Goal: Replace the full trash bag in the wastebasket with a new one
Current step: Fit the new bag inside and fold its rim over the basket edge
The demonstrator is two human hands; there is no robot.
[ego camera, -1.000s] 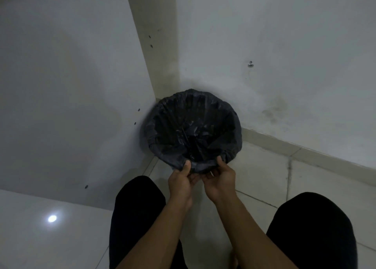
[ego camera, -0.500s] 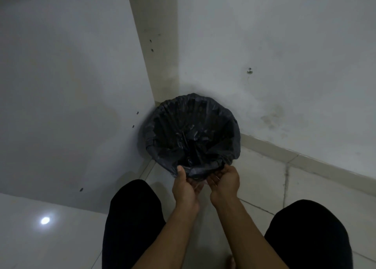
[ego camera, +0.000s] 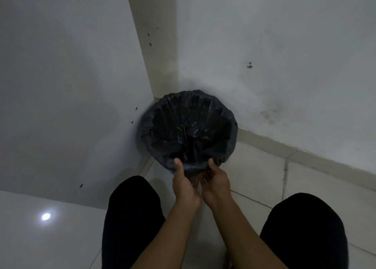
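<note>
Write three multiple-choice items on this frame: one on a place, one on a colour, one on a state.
1. Where do the left hand and the right hand grip the bag?
A. its near edge
B. its far edge
C. its bottom

2. What colour is the bag?
A. white
B. black
C. blue

3. The bag is
A. tied shut
B. spread open
C. flat on the floor

Answers:
1 A, since both hands meet it on the side nearest the person.
2 B, since it shows dark against the pale wall.
3 B, since its inside shows from above.
</note>
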